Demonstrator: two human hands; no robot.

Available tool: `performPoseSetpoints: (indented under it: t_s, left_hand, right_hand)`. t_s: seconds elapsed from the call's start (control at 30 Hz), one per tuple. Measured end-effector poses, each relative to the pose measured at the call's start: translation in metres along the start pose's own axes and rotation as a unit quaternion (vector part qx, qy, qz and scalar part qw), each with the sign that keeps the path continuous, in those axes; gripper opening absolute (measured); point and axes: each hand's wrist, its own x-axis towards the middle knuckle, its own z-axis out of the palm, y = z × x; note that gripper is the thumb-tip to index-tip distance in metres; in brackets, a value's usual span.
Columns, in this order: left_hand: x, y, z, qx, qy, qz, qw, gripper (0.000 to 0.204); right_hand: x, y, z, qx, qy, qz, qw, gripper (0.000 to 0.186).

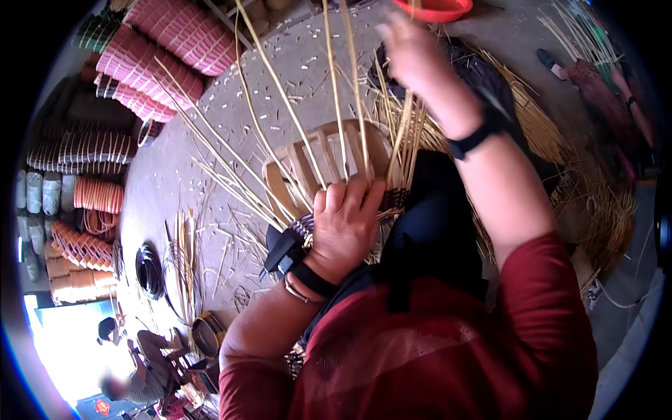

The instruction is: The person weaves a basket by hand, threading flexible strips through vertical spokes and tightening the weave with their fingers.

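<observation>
A part-woven basket with a dark woven band and long upright pale canes sits around a slatted wooden mould over my dark-clad lap. My left hand is closed over the near woven edge among the cane bases, fingers bent against it. My right hand is raised at the upper right, beside the tops of the canes; its fingers are blurred, so what they hold, if anything, is unclear.
Stacks of pink and woven baskets line the left. A red basin sits at the top. Cane bundles lie at the right, with a person's leg and arm beside them. Another person sits lower left, near dark coils.
</observation>
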Motion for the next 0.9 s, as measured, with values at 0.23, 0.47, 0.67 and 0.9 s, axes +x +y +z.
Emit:
performPoseSetpoints:
  t_s: [0.23,0.47,0.67,0.9]
  left_hand:
    - [0.009,-0.001,-0.007,-0.05,0.0,0.008,0.999,0.055]
    - [0.014,0.01,0.002,0.068,0.041,0.087,0.993,0.056]
    - [0.031,0.026,0.037,0.205,-0.03,0.108,0.972,0.049]
    - [0.033,0.021,0.035,0.121,-0.01,0.09,0.989,0.024]
  right_hand:
    - [-0.124,-0.005,-0.158,0.424,-0.151,0.388,0.805,0.062]
    - [-0.213,0.067,-0.136,0.464,-0.016,0.686,0.56,0.021]
    - [-0.074,0.059,-0.031,0.475,-0.005,0.508,0.718,0.024]
    - [-0.08,0.061,0.064,0.061,-0.211,0.33,0.918,0.022]
